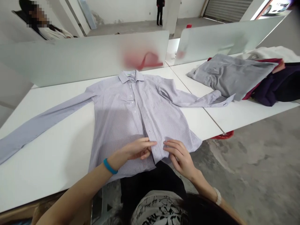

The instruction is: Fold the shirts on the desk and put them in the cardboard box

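A pale lilac shirt (117, 115) with thin dark stripes lies front up on the white table, its collar at the far side and its lower hem over the near edge. Its front is partly undone, and the two front edges overlap loosely. At the lower front edge, my left hand (139, 148) has its index finger stretched over the fabric and its other fingers curled at the border, closed on the shirt. My right hand (179, 156) rests just to the right, fingers extended on the cloth and thumb apart, holding nothing.
A pile of folded clothes, with a grey garment (232, 73) on top, sits at the right. Frosted dividers (89, 57) run along the table's back. One person (44, 22) is behind them at the left; another (160, 12) stands farther off. A red item (222, 135) shows below the table edge.
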`<state>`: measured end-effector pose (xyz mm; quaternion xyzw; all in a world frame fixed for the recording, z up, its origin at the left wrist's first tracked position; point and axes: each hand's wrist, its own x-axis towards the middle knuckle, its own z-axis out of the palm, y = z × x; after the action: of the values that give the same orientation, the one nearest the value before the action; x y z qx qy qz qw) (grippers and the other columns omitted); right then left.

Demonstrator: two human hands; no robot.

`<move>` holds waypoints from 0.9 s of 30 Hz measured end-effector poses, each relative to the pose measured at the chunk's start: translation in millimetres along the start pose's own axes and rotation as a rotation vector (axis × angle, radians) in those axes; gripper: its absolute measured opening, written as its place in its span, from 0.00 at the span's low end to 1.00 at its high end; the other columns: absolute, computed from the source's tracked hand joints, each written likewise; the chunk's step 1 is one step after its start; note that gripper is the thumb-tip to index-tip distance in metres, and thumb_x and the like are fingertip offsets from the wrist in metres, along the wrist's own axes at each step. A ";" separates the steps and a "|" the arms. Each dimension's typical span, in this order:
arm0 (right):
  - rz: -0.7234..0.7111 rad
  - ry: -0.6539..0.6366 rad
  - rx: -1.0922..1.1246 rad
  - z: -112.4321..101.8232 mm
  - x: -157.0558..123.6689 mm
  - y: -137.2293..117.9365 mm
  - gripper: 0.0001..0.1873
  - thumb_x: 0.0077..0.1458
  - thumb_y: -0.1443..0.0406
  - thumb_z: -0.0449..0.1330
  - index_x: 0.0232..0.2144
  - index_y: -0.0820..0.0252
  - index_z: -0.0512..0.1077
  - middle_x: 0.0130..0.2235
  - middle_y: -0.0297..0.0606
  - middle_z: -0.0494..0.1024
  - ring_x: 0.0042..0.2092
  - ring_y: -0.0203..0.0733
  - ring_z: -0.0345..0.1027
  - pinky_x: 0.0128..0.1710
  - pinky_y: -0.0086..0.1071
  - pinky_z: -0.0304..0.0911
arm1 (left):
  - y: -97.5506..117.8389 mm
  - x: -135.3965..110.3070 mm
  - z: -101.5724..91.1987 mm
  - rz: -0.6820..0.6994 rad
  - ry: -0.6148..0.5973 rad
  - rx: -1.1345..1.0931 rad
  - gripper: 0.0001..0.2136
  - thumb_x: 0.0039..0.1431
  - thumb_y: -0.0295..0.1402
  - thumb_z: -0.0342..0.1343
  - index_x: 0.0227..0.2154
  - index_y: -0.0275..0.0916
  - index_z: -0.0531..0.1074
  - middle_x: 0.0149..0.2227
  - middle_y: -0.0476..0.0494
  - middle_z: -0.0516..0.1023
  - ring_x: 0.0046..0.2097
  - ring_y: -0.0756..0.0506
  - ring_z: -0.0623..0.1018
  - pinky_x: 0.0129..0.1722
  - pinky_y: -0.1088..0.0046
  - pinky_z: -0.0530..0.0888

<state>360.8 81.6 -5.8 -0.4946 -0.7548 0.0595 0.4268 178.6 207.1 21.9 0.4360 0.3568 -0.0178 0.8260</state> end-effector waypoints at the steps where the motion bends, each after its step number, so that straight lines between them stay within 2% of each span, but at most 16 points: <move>1: 0.005 0.019 0.000 -2.5 -1.0 -2.7 0.21 0.57 0.77 0.48 0.49 0.58 0.67 0.48 0.44 0.74 0.53 0.46 0.66 0.48 0.45 0.66 | 0.9 -0.6 1.1 0.023 0.005 -0.029 0.13 0.53 0.42 0.59 0.26 0.39 0.62 0.15 0.59 0.65 0.12 0.57 0.58 0.12 0.78 0.51; 2: 0.010 0.037 0.002 -4.5 -2.5 -5.7 0.21 0.56 0.77 0.49 0.50 0.57 0.67 0.48 0.44 0.74 0.53 0.46 0.66 0.48 0.45 0.66 | 1.5 -1.6 1.8 0.045 0.009 -0.054 0.13 0.54 0.43 0.57 0.26 0.39 0.63 0.15 0.58 0.66 0.12 0.57 0.57 0.13 0.78 0.51; 4: 0.005 0.060 0.006 -6.2 -7.5 -11.8 0.22 0.55 0.77 0.50 0.51 0.58 0.65 0.49 0.45 0.73 0.54 0.47 0.65 0.49 0.45 0.65 | 0.7 -5.2 2.8 0.088 0.028 -0.114 0.14 0.54 0.44 0.56 0.26 0.38 0.66 0.18 0.54 0.69 0.16 0.56 0.62 0.17 0.78 0.59; 6: -0.019 0.032 -0.020 -4.3 -14.6 -16.5 0.25 0.53 0.76 0.51 0.53 0.58 0.63 0.52 0.47 0.71 0.57 0.48 0.61 0.53 0.49 0.62 | -2.8 -11.1 3.5 0.117 0.027 -0.206 0.16 0.52 0.47 0.58 0.28 0.37 0.70 0.26 0.49 0.75 0.26 0.52 0.72 0.29 0.76 0.68; 8: -0.062 -0.049 -0.072 0.1 -22.8 -18.5 0.28 0.51 0.76 0.51 0.55 0.58 0.61 0.58 0.49 0.65 0.62 0.51 0.54 0.57 0.55 0.56 | -7.9 -18.3 3.8 0.115 -0.026 -0.310 0.19 0.50 0.50 0.60 0.33 0.38 0.74 0.35 0.45 0.78 0.38 0.48 0.75 0.41 0.74 0.70; 9: -0.082 -0.096 -0.097 2.5 -26.8 -18.4 0.30 0.49 0.76 0.51 0.56 0.59 0.61 0.61 0.49 0.61 0.64 0.53 0.50 0.58 0.58 0.53 | -10.8 -21.8 3.8 0.105 -0.077 -0.354 0.21 0.49 0.51 0.60 0.36 0.39 0.75 0.38 0.44 0.79 0.41 0.47 0.75 0.44 0.72 0.69; 12: -0.124 -0.201 -0.129 6.8 -35.0 -15.9 0.32 0.47 0.75 0.52 0.56 0.60 0.61 0.67 0.50 0.47 0.66 0.58 0.41 0.58 0.62 0.49 | -20.2 -30.3 3.5 0.109 -0.211 -0.390 0.22 0.52 0.51 0.58 0.44 0.42 0.73 0.43 0.43 0.78 0.42 0.44 0.76 0.43 0.67 0.71; 15: -0.135 -0.248 -0.145 5.9 -35.5 -13.2 0.31 0.48 0.72 0.55 0.56 0.56 0.63 0.68 0.48 0.38 0.66 0.62 0.37 0.57 0.65 0.46 | -30.1 -34.4 2.3 0.137 -0.217 -0.347 0.19 0.57 0.42 0.56 0.51 0.47 0.68 0.45 0.43 0.77 0.39 0.44 0.77 0.39 0.63 0.74; 18: -0.121 -0.301 -0.162 5.0 -29.7 -11.8 0.29 0.50 0.70 0.57 0.56 0.56 0.64 0.68 0.48 0.38 0.67 0.63 0.35 0.57 0.66 0.44 | -35.8 -35.2 -2.3 0.149 -0.145 -0.308 0.18 0.58 0.34 0.55 0.52 0.46 0.67 0.46 0.42 0.76 0.41 0.45 0.78 0.42 0.66 0.73; 21: -0.127 -0.337 -0.168 8.7 -19.8 -11.0 0.21 0.54 0.69 0.56 0.52 0.59 0.68 0.66 0.50 0.51 0.67 0.60 0.36 0.58 0.65 0.45 | -28.3 -31.6 -14.6 0.194 -0.017 -0.295 0.17 0.56 0.31 0.56 0.50 0.40 0.68 0.47 0.39 0.76 0.47 0.45 0.76 0.50 0.67 0.69; 24: -0.144 -0.313 -0.174 16.7 -6.0 -11.4 0.16 0.58 0.69 0.54 0.49 0.60 0.69 0.62 0.49 0.60 0.67 0.55 0.39 0.60 0.61 0.46 | -3.6 -20.6 -33.1 0.216 0.162 -0.341 0.21 0.56 0.33 0.55 0.53 0.37 0.64 0.51 0.36 0.74 0.51 0.43 0.75 0.55 0.65 0.66; 27: -0.125 -0.324 -0.167 26.8 6.2 -12.8 0.17 0.60 0.67 0.53 0.51 0.59 0.68 0.62 0.47 0.61 0.67 0.53 0.41 0.61 0.58 0.47 | 29.1 -3.2 -47.9 0.270 0.297 -0.360 0.24 0.58 0.34 0.50 0.57 0.37 0.57 0.56 0.33 0.69 0.55 0.43 0.72 0.57 0.64 0.65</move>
<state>332.1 89.1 -12.4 -0.4642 -0.8453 0.0488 0.2599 158.6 259.4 26.9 0.3235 0.4103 0.2205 0.8237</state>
